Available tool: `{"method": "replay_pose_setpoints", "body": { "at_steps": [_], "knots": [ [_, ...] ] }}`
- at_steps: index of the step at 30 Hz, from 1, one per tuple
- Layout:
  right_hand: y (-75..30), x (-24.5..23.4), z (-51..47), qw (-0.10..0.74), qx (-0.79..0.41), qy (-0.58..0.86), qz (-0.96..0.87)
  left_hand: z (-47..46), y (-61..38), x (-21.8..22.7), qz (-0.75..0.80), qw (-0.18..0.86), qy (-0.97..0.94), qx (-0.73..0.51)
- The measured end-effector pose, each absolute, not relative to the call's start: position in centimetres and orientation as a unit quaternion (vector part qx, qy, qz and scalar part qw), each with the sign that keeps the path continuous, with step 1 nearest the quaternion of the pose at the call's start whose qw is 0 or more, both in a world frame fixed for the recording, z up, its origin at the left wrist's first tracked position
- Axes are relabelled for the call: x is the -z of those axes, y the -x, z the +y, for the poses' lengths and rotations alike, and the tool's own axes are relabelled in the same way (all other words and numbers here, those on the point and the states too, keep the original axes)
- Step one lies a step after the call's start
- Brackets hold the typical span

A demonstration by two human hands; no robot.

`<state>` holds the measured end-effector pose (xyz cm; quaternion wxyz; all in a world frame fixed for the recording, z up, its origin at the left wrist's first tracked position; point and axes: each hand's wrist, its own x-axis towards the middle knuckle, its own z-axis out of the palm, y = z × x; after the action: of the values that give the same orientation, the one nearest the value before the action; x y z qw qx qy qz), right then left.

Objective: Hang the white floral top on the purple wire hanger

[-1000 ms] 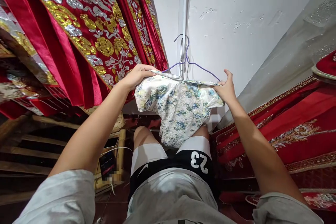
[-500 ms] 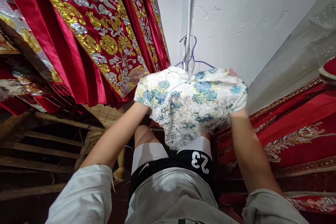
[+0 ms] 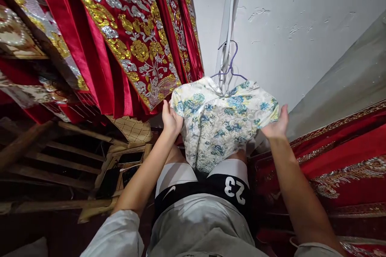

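Observation:
A short-sleeved blouse [image 3: 215,128], white with blue, green and yellow flowers, hangs from a purple hanger [image 3: 231,66]. Its lower part hangs between my knees. At the left sleeve edge is my left hand [image 3: 172,120], thumb stretched up and apart from the cloth; its other fingers are partly hidden by the sleeve. My right hand [image 3: 276,123] touches the opposite sleeve's cuff, also with the thumb held out and the fingers tucked behind the fabric. Neither hand visibly pinches the cloth.
The hanger hooks onto a pale vertical strip [image 3: 226,20] by the white wall [image 3: 280,40]. Red embroidered cloth [image 3: 144,40] hangs at left above a bamboo chair [image 3: 75,148]. More red beaded fabric [image 3: 346,160] lies at right, beside pale sheer material [image 3: 340,80].
Both hands, hidden inside the sleeves before, now show at the sleeve ends. The blouse hangs smoother and the view has shifted slightly left.

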<state>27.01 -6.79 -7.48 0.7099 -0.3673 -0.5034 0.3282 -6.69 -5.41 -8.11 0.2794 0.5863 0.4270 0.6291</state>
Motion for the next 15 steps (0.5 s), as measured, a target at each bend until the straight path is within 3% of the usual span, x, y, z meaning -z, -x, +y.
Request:
{"method": "replay_pose_setpoints", "body": {
  "at_steps": [5, 10, 15],
  "knots": [
    [-27.9, 4.4, -5.8, 0.721, -0.361, 0.386, -0.448, -5.3, 6.8, 4.5, 0.325, 0.343, -0.541, -0.696],
    [-27.3, 1.0, -5.0, 0.766, -0.333, 0.339, -0.434, -3.2, 7.7, 1.3, 0.322, 0.277, -0.602, -0.676],
    [-26.8, 0.0, -8.4, 0.820, -0.315, 0.299, -0.372, -4.0, 7.5, 0.8, 0.327, 0.157, -0.691, -0.626]
  ]
}}
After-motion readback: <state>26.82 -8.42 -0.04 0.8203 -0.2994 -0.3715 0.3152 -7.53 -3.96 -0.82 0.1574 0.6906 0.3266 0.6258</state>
